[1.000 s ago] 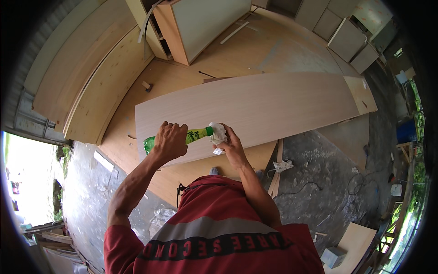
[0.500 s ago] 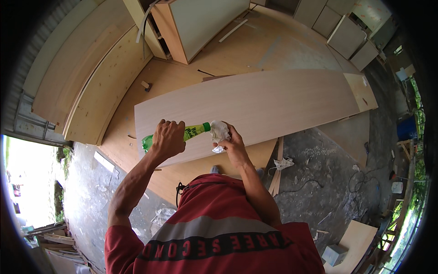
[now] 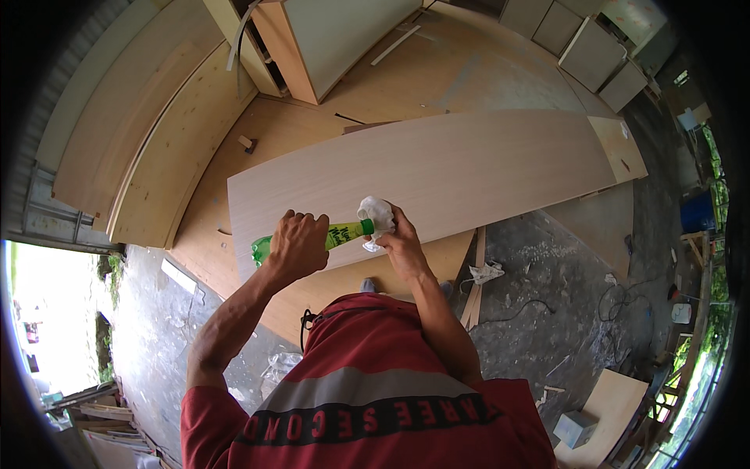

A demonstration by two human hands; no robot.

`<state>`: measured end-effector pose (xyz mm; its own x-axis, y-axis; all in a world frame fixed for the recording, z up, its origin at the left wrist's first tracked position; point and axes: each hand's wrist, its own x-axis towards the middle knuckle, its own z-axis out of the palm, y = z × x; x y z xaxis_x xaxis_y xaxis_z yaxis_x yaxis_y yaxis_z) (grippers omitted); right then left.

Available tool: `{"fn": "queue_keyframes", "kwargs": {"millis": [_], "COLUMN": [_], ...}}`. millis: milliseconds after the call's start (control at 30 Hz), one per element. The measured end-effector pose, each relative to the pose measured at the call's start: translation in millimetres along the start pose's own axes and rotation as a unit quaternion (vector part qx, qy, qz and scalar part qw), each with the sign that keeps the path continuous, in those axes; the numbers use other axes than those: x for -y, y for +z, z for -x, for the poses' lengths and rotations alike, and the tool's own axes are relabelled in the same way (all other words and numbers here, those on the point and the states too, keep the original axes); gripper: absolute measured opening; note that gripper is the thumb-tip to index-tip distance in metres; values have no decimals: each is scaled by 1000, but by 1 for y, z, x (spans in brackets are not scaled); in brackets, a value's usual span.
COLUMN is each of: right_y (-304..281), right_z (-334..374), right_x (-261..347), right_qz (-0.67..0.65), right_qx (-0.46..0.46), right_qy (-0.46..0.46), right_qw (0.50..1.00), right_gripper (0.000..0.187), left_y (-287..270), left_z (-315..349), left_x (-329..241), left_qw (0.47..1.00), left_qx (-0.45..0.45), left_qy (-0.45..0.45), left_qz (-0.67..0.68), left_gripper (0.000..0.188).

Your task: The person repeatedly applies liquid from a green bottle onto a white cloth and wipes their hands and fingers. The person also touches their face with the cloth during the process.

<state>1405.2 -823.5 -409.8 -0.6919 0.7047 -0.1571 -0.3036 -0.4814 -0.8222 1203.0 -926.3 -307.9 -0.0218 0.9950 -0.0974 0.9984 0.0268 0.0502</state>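
My left hand (image 3: 298, 248) is wrapped round the middle of a green plastic bottle (image 3: 346, 234), which lies almost level with its green cap end pointing right. In my right hand (image 3: 404, 244) is a crumpled white cloth (image 3: 376, 216), pressed up against the capped end of the bottle. Whether the cap is on tight cannot be seen. Both hands are over the near edge of a long pale wooden panel (image 3: 437, 160).
Tall wooden boards (image 3: 168, 148) lean at the left, beside a cabinet carcass (image 3: 336, 43). A crumpled white scrap (image 3: 486, 273) and thin wood strips (image 3: 474, 293) lie on the grey floor, near a dark cable (image 3: 523, 306). A small grey box (image 3: 576, 429) sits at lower right.
The bottle and left hand have shifted slightly right. The cloth in my right hand has come up a little and now covers the capped end more closely.
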Motion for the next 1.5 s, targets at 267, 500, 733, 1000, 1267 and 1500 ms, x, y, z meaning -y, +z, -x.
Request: {"fn": "queue_keyframes", "kwargs": {"millis": [267, 500, 733, 1000, 1267, 1500], "right_y": [2, 11, 32, 39, 42, 27], "right_z": [-1, -12, -14, -42, -86, -119], "right_x": [-7, -10, -9, -28, -32, -8], "right_qz": [37, 43, 51, 14, 13, 136], "right_qx": [-11, 19, 35, 112, 189, 285], "right_qy": [-9, 2, 26, 113, 175, 170], "right_qw": [999, 999, 998, 987, 966, 934], "right_gripper": [68, 67, 66, 49, 30, 28], "left_y": [1, 9, 33, 49, 52, 98], "left_z": [-5, 8, 14, 48, 57, 28], "left_x": [3, 16, 17, 27, 11, -2], "left_qw": [1000, 999, 999, 987, 950, 929], "left_qx": [-26, -34, -6, -17, -29, -104], "left_qy": [5, -27, -16, -146, -280, -307], "left_qz": [-2, 21, 39, 61, 134, 178], "left_gripper": [32, 27, 16, 22, 25, 38]}}
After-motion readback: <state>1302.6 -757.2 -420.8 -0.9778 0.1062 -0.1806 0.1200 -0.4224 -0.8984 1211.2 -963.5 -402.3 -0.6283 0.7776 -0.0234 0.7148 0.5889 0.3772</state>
